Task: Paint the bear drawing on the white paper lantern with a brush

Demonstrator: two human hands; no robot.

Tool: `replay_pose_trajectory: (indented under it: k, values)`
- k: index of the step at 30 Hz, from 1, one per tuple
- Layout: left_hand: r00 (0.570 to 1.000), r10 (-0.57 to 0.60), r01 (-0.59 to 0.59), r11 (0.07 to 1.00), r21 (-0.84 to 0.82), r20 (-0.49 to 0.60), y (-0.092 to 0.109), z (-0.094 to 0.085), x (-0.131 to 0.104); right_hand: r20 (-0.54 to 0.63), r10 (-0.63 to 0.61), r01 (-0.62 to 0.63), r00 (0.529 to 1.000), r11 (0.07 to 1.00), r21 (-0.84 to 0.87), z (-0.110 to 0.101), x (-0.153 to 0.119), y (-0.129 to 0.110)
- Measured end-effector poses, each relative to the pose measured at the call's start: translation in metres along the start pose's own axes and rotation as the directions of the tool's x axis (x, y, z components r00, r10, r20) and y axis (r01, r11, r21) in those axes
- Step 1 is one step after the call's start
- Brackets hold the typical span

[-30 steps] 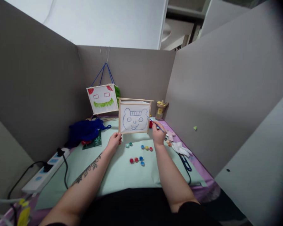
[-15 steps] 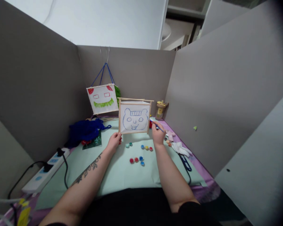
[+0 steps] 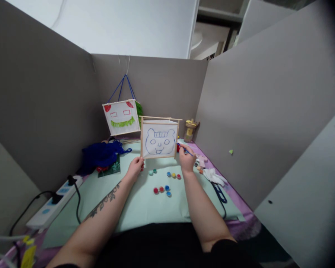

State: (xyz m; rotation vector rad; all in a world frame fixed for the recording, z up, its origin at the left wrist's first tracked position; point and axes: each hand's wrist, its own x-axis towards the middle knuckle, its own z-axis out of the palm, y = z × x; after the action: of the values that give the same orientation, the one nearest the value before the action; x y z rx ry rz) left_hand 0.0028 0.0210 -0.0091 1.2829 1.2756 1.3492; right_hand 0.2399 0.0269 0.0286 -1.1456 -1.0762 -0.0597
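A lantern (image 3: pixel 159 128) with a wooden stick frame and white panels is held up in front of me. Its front panel bears a blue outlined animal face. My left hand (image 3: pixel 136 166) grips the lantern's lower left corner, fingers closed. In my right hand (image 3: pixel 186 158) is a thin blue paintbrush (image 3: pixel 187 150), pinched with its tip at the right edge of the panel, by the face's cheek. Whether the tip touches the panel I cannot tell. Below on the table lie small paint pots (image 3: pixel 161 189), red and blue, and another strip of pots (image 3: pixel 173 175) in blue, yellow and red.
A painted lantern (image 3: pixel 123 126) hangs on blue cords at the back left. Blue fabric (image 3: pixel 100 154) and a power strip (image 3: pixel 56 203) lie left. White gloves (image 3: pixel 213 176), a dark blue-handled tool (image 3: pixel 220 192) and a jar (image 3: pixel 189 131) stand or lie right. Grey partitions surround the table.
My right hand has shifted very slightly with the brush. The lantern and my left hand stay in place.
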Motion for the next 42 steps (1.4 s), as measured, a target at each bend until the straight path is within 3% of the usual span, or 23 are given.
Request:
replay_pose_trajectory:
  k: [28,35,42]
  values:
    - [1.0,0.014,-0.014,1.0,0.02,0.003,0.004,0.0,-0.002,0.058,-0.018,0.023,0.998,0.996,-0.089,0.0,-0.004,-0.004]
    - [1.0,0.006,-0.006,1.0,0.021,0.002,0.006,0.0,-0.003,-0.005,-0.129,0.129,0.992,0.992,0.015,-0.012,-0.004,-0.011]
    - [1.0,0.007,-0.007,1.0,0.007,-0.003,0.006,0.001,-0.004,-0.006,-0.207,0.205,0.978,0.973,-0.11,-0.006,-0.002,-0.003]
